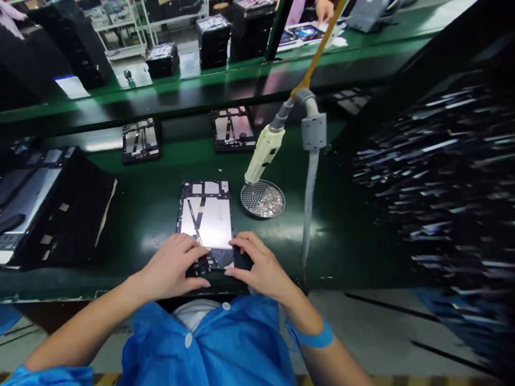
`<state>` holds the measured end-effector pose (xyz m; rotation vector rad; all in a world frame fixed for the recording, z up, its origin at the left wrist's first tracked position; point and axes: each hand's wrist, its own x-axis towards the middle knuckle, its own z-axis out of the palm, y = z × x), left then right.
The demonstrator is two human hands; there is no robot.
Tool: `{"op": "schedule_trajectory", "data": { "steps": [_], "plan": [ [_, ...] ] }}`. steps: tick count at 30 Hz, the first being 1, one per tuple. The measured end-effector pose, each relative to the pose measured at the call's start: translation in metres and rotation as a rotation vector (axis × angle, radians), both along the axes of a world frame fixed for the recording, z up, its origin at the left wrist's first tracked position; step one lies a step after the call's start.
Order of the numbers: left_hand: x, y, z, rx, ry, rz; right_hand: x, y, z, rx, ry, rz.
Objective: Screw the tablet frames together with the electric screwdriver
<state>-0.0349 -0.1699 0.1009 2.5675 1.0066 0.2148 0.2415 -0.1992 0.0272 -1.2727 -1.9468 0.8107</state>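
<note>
A tablet housing (213, 217) lies back-open on the green bench in front of me, with a bright silvery plate, black frame and ribbon cable showing. My left hand (175, 265) is closed around its lower left corner, thumb at the near edge and fingers on the small parts there. At the lower right corner, my right hand (259, 262) grips the edge between thumb and forefinger. Something dark shows between those fingers; I cannot tell whether it is a separate part. A round perforated dish (249, 199) of small screws sits right of the tablet, below a hanging cream electric screwdriver (264, 153).
Two more tablet housings (140, 140) (233, 128) lie at the bench's back. A tall stack of housings (68, 209) stands left. A grey hose (309, 198) rises on the right beside blurred dark stacks (442, 187). Across the bench is another person's hand (324, 9).
</note>
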Motion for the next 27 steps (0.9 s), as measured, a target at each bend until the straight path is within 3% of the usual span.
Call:
{"op": "schedule_trajectory", "data": {
  "steps": [3,9,13,21,27],
  "plan": [
    [0.011,-0.010,-0.014,0.092,0.034,-0.068,0.001,0.001,0.002,-0.007,0.065,-0.005],
    [-0.001,-0.019,-0.047,0.346,-0.311,-0.088,0.002,0.002,0.000,0.017,0.158,-0.026],
    [0.002,-0.020,-0.059,0.411,-0.349,-0.043,0.003,0.003,-0.002,0.020,0.175,-0.024],
    [-0.002,-0.025,-0.062,0.335,-0.220,-0.035,0.001,0.004,-0.004,0.012,0.195,-0.045],
    [-0.005,-0.025,-0.065,0.356,-0.314,-0.036,0.001,0.005,-0.005,0.003,0.199,-0.057]
  ]
}}
